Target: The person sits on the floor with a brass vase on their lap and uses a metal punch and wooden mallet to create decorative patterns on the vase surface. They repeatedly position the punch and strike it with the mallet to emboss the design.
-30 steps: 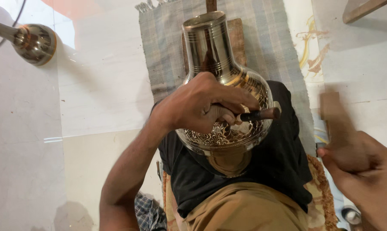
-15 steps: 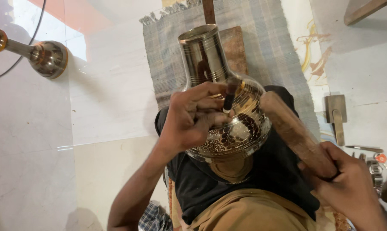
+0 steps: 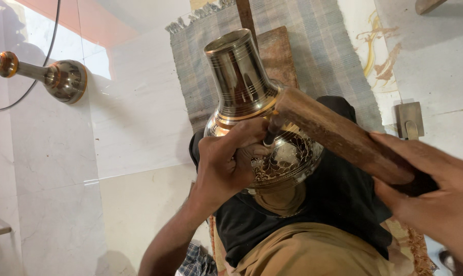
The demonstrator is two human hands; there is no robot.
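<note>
Scene was bright, daylight from upper left washing pale floor [image 3: 52,168] near white; strong glare streaks ran down brass vase [image 3: 244,84] neck; soft shadows fell right of small brass vessel [image 3: 62,79]; right hand [image 3: 436,197] looked slightly soft with motion blur; wide-angle stretch showed at frame edges; centre stayed sharp

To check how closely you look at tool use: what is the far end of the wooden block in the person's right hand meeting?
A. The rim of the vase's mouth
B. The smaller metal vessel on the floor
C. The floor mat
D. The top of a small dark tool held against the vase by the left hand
D: the wooden block, gripped by the right hand, meets the top of the small dark tool that the left hand holds against the engraved metal vase.
</note>
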